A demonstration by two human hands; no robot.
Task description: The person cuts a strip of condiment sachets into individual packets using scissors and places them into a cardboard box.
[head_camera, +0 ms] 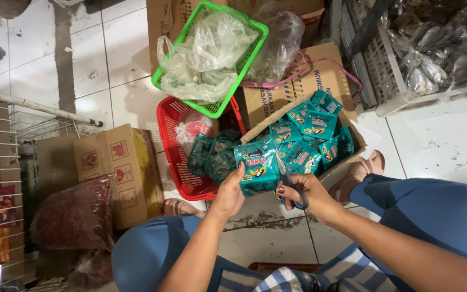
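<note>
My left hand (229, 193) grips the lower left edge of a teal sachet strip (257, 165), held upright over the floor. My right hand (305, 196) holds dark-handled scissors (292, 186), whose blades point up along the strip's right edge. Just behind the strip, an open cardboard box (255, 128) is filled with several more teal sachets (312, 132). A red plastic basket (173, 148) to the left holds cut teal sachets (212, 154) and a tied bag.
A green basket (262, 33) of clear plastic bags rests on cardboard boxes at the back. A brown carton (120, 173) and a dark red bag (77, 216) lie at left beside a white wire rack (1, 162). Grey crates (377, 59) stand at right. My blue-clad knees frame the tiled floor.
</note>
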